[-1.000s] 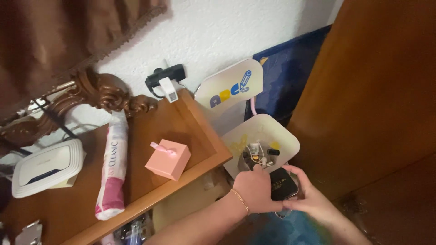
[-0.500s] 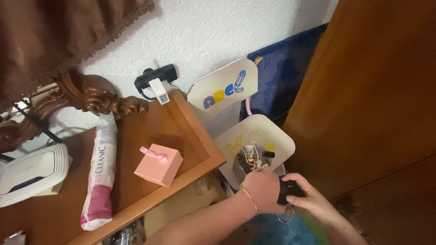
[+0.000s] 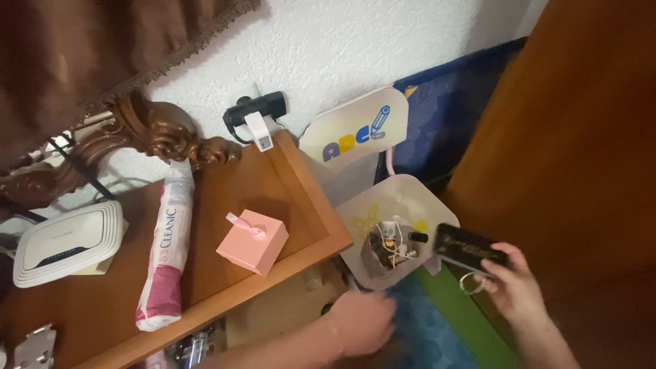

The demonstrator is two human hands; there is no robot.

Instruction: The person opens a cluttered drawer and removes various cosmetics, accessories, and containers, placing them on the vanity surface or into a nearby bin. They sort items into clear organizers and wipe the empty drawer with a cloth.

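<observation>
My right hand (image 3: 514, 292) holds a flat black case (image 3: 469, 249) and a metal ring (image 3: 469, 281) hangs from its fingers, just right of a small white child's chair (image 3: 413, 197). On the chair seat stands a little open pouch (image 3: 387, 250) stuffed with white cables and small items. My left hand (image 3: 362, 321) is lower, blurred, below the chair's front edge and beside the wooden nightstand (image 3: 287, 184); whether it holds anything is unclear.
On the nightstand lie a pink gift box with a bow (image 3: 252, 240), a long pack of cotton pads (image 3: 167, 250) and a white router (image 3: 67, 240). A black plug and white charger (image 3: 255, 120) sit in the wall socket. A wooden door (image 3: 581, 143) stands at right.
My hands have separated: the right one drew the black case away to the right, and the left one dropped down and left, away from the pouch on the chair.
</observation>
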